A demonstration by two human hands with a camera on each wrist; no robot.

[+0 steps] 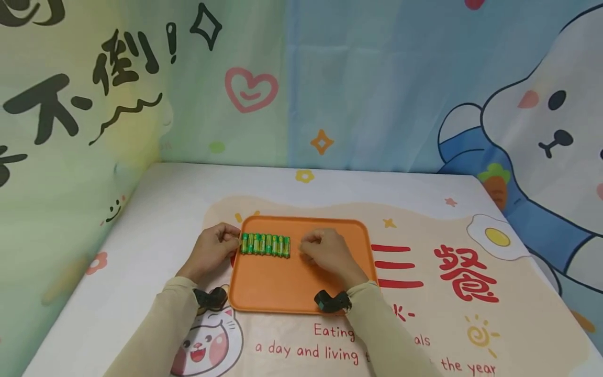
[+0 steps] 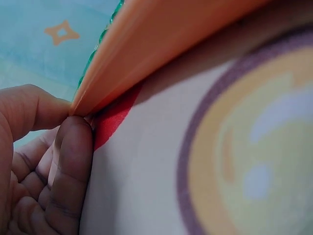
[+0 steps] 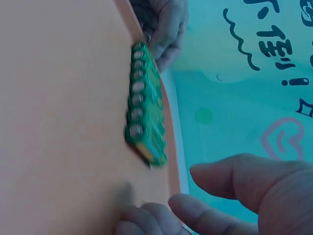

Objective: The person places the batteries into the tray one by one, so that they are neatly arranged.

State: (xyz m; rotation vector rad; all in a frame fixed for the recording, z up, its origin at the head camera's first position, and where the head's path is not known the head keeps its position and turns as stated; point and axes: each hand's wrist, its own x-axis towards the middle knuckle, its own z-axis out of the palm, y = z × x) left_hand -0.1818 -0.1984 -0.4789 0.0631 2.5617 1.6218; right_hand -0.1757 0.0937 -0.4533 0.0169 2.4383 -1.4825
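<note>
An orange tray [image 1: 270, 288] lies on the table with a row of several green batteries [image 1: 266, 245] side by side near its upper left corner. At the tray's left edge, my left hand [image 1: 212, 252] pinches the rim between thumb and index finger; the left wrist view shows this thumb [image 2: 36, 110] against the rim. My right hand [image 1: 331, 255] is over the tray's right half, to the right of the row. In the right wrist view its thumb [image 3: 215, 177] and index finger are apart with nothing between them, and the other fingers are curled.
A printed cloth [image 1: 452, 335] with red lettering, a fried egg and a cat face covers the table. Behind it hangs a patterned curtain [image 1: 367, 94], which also runs along the left side. Dark wrist cameras [image 1: 211, 298] sit on both cuffs, close to the tray.
</note>
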